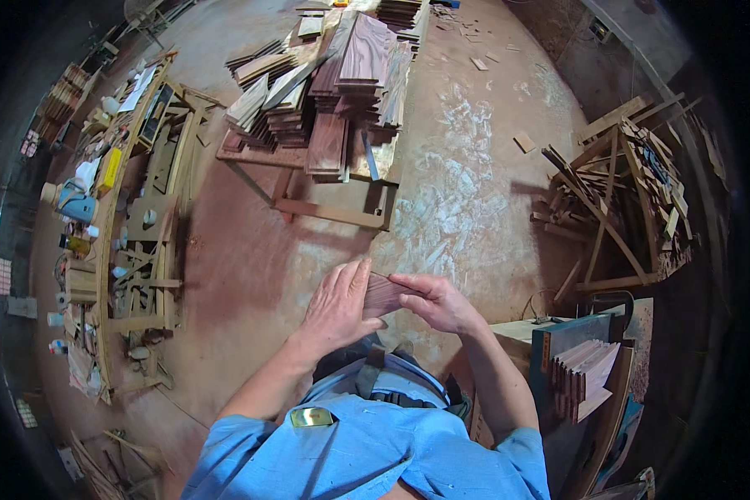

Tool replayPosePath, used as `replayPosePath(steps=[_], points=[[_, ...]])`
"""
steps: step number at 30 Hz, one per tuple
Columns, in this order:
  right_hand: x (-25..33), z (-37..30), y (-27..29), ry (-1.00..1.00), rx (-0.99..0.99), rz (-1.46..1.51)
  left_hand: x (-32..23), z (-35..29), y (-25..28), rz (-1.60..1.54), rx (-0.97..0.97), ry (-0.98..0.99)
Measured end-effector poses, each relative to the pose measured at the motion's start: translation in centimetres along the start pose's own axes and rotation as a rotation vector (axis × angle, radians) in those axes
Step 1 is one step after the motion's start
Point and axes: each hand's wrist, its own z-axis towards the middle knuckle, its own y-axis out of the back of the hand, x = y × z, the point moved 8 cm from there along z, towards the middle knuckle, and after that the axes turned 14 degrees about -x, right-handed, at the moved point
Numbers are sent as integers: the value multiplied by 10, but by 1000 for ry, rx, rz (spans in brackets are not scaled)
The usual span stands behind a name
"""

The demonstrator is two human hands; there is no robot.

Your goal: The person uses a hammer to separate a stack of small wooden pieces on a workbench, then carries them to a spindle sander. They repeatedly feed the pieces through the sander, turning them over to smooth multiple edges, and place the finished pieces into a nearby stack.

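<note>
A dark brown grained wooden board (pixel 384 297) is held between my two hands in front of my waist. My left hand (pixel 337 302) is closed on its left side, with the fingers lying along the far edge and the thumb on the near face. My right hand (pixel 438 302) pinches the right end between thumb and fingers. Much of the board is covered by the hands, so I cannot tell whether it is one piece or several together.
Ahead, a wooden table (pixel 325 213) carries stacked boards (pixel 333 92). A cluttered workbench (pixel 112 242) runs along the left. To the right stand a rack of offcuts (pixel 612 200) and, nearer, a blue-grey machine (pixel 571 354) with several boards (pixel 587 375) on it. One offcut (pixel 524 143) lies on the floor.
</note>
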Motion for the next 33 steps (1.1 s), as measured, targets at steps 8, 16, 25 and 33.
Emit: replayPosePath(steps=[8, 16, 25, 33], points=[[-24, 83, 16, -152, -372, -113, 147, 72, 2, 126, -86, 190], [-88, -17, 66, -496, -779, -83, 277, 188, -34, 215, -140, 464], [-114, -139, 54, -729, -1151, -45, 312, 246, -89, 339, -22, 428], [-72, -186, 68, -862, -1262, -348, 347, 260, -118, 357, -28, 36]])
